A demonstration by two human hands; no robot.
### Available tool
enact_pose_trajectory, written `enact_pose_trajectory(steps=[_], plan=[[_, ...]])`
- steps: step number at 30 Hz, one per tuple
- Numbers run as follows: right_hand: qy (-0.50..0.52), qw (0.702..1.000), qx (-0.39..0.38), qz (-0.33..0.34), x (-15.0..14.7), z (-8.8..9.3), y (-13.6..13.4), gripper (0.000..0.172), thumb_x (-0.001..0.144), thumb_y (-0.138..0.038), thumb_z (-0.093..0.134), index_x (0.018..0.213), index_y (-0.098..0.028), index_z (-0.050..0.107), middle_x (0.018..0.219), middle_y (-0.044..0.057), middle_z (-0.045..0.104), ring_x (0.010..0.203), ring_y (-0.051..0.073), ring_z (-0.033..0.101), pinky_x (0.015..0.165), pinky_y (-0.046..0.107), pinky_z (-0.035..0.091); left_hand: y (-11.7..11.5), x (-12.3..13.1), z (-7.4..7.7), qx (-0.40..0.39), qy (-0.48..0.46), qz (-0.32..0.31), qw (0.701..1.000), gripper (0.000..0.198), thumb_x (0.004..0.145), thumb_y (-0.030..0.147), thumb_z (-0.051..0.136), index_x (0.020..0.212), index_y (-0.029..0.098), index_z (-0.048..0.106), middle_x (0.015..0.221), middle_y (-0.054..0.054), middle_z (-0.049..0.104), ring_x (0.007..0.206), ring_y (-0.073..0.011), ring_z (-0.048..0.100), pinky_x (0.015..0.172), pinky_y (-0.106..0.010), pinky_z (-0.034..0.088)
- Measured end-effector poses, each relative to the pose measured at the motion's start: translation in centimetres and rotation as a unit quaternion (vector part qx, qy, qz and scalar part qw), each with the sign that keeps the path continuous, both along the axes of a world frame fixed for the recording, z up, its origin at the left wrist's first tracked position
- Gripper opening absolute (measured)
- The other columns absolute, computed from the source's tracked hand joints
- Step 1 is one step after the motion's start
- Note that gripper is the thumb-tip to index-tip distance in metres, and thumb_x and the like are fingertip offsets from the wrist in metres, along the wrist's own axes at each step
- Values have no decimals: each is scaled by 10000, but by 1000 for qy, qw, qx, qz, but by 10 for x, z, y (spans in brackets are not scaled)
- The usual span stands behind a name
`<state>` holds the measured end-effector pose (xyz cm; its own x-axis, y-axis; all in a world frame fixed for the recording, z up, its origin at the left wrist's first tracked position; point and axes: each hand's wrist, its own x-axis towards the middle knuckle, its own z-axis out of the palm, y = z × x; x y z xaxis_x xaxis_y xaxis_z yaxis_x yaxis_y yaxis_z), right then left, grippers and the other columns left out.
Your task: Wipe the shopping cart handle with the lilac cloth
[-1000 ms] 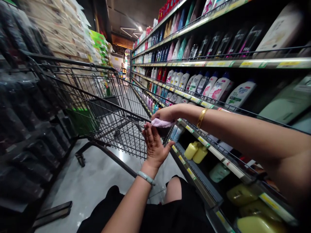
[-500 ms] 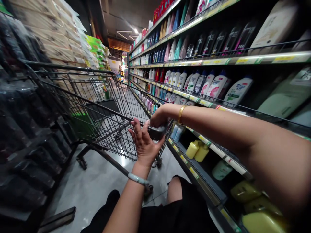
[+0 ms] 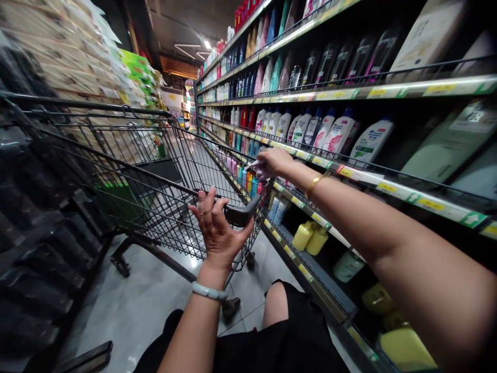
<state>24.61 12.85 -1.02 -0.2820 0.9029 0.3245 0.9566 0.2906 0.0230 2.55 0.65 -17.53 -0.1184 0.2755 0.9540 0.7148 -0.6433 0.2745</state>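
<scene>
A dark wire shopping cart (image 3: 155, 217) stands at an angle in front of me. The near end of its grey handle (image 3: 243, 212) lies between the thumb and raised fingers of my left hand (image 3: 219, 228), with the thumb underneath. Over the far end of that handle, my right hand (image 3: 274, 163) is held with its fingers bent together. Something pale shows at those fingertips, too small and blurred to name. Whether the right hand touches the handle is hidden. A jade-like bangle (image 3: 209, 291) circles my left wrist and a gold bracelet (image 3: 313, 185) my right.
Shelves on the right hold rows of shampoo bottles (image 3: 339, 132) and, lower down, yellow bottles (image 3: 303, 235). A green bin (image 3: 112, 204) shows beyond the cart's wires. Stacked beige packs (image 3: 66, 57) rise on the left. A caster wheel (image 3: 231, 308) stands near my knee.
My right hand has moved from beside the left hand outward to the handle's far end, uncovering the near end. The left hand stays on the handle; the view has shifted slightly.
</scene>
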Motion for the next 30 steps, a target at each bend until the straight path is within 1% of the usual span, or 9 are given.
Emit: enact_pose_trajectory(steps=[3,5,9,14,18,22,24,27,30], plan=[[-4,998,34,-51,31,-5,-9,306,805,-335,746,1078,-199,775,1124,106,764,985,242,673,740,288,425,-1,-4,4,15,6,3,1000,648,771,453,824,1266,190,498,1480,-232,527,1554,-394,322,1306,-651,126],[29,998,-14,-47,36,-9,-15,292,837,-275,700,1109,-200,774,1096,80,774,914,202,671,695,268,404,-1,-6,5,8,11,5,1000,624,781,449,810,1264,203,501,1483,-218,518,1553,-390,313,1303,-650,135],[62,992,-61,86,4,-14,-44,230,829,-261,716,1045,-214,780,1007,43,772,844,173,642,718,265,418,-1,-8,5,-13,16,7,1000,594,797,477,808,1262,236,528,1564,-197,435,1584,-394,227,1298,-667,95],[119,972,90,184,-27,-51,-89,229,885,-219,632,1081,-211,751,1124,85,748,1067,242,633,970,358,456,-2,-12,16,-2,26,-10,1000,472,806,454,819,1133,250,548,1458,-178,562,1504,-372,383,1301,-664,63],[270,942,183,79,-17,-107,-88,373,888,-151,568,1234,-226,684,1339,120,663,1318,267,553,1161,427,401,-2,-15,26,29,27,-14,999,404,766,414,835,991,244,545,1231,-127,676,1291,-341,569,1244,-626,279],[403,889,164,-142,-37,-157,-76,460,902,-144,508,1354,-182,586,1399,200,587,1341,297,552,1153,484,451,0,-17,30,35,32,-13,999,402,742,420,842,943,237,547,1065,-100,685,1143,-328,611,1173,-598,378],[428,874,146,-180,-61,-176,-80,499,939,-151,447,1428,-213,526,1403,190,582,1328,277,573,1121,466,493,1,-18,30,28,32,0,999,392,732,429,843,924,237,560,974,-81,656,1097,-328,606,1151,-593,395],[382,889,127,-216,-87,-192,-86,558,948,-148,419,1500,-214,471,1494,211,517,1424,295,500,1136,476,482,0,-21,31,29,35,6,999,333,736,415,836,850,242,575,868,-48,603,1061,-320,594,1146,-587,393],[373,889,155,-213,-81,-192,-73,589,931,-141,410,1518,-181,441,1490,247,501,1412,328,498,1117,512,478,-1,-25,36,42,35,-3,999,279,759,373,824,785,246,576,799,-22,573,1018,-295,593,1186,-600,339]])
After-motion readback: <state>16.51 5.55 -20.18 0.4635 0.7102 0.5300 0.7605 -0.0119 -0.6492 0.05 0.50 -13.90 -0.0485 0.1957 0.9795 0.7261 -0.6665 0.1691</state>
